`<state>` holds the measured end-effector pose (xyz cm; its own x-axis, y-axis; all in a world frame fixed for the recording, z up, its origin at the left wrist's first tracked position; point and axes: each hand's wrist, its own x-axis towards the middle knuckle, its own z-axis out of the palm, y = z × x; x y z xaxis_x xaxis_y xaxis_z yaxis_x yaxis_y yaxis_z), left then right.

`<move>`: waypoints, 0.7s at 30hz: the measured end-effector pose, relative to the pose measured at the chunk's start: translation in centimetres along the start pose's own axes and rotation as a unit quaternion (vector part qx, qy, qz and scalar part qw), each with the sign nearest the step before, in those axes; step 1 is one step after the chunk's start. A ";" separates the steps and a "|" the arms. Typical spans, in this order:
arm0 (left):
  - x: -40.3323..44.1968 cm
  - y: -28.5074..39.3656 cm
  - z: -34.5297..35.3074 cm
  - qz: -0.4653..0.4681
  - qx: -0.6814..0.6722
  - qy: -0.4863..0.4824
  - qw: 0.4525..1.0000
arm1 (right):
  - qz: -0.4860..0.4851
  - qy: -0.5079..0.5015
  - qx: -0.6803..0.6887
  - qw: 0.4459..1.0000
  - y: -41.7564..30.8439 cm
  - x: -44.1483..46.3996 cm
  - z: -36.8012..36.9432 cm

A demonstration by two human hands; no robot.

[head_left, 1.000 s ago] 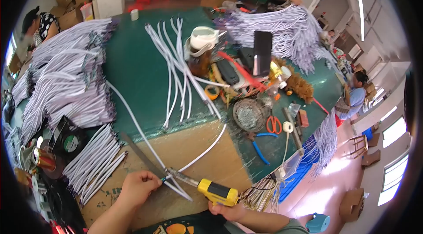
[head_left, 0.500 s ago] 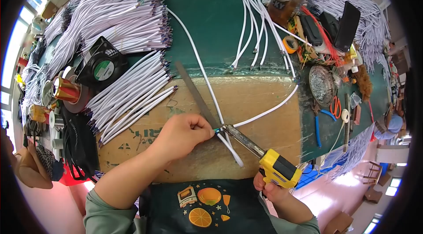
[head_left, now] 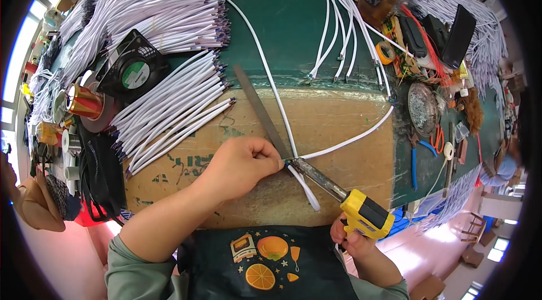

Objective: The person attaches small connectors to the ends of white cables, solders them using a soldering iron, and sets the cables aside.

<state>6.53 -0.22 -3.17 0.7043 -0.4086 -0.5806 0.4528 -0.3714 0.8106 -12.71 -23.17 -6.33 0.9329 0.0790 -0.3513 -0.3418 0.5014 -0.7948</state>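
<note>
My left hand (head_left: 240, 167) is closed, thumb and forefinger pinching thin bluish-green wires at a cable end; the fingers cover most of them. My right hand (head_left: 354, 237) is wrapped round the handle of a yellow and black soldering gun (head_left: 368, 215). Its metal tip meets the wires right beside my left fingertips. One white cable (head_left: 353, 139) runs from that joint to the right, and another white cable (head_left: 264, 60) comes down from the back. A short white end (head_left: 306, 190) points toward me. A flat metal strip (head_left: 257, 105) lies behind my left fingers.
Under the work is a brown board (head_left: 344, 187). Bundled white cables (head_left: 169, 113) and a black fan (head_left: 134, 71) sit left. At right are a metal dish (head_left: 423, 109), blue-handled pliers (head_left: 414, 167), orange-handled scissors (head_left: 437, 139), yellow tape (head_left: 385, 52) and a lidded jug (head_left: 381, 0).
The view has shifted slightly, so the bench sits a little higher and farther right. My left fingertips and the soldering tip stay together at the joint, both grips unchanged.
</note>
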 end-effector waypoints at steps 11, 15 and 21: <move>0.2 -0.4 -0.1 -0.001 -0.005 -0.004 1.000 | -0.001 -0.010 0.011 1.000 0.6 -0.2 -0.8; 0.3 -0.6 0.0 0.006 -0.010 -0.005 1.000 | -0.004 -0.013 0.005 1.000 0.3 0.0 -0.5; 0.4 -0.7 -0.1 0.006 -0.010 -0.005 1.000 | -0.011 -0.017 0.003 1.000 0.6 -0.1 -0.8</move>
<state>6.55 -0.05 -3.91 0.7037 -0.4216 -0.5719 0.4556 -0.3500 0.8185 -13.09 -23.57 -7.11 0.9435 0.0967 -0.3170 -0.3206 0.5082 -0.7993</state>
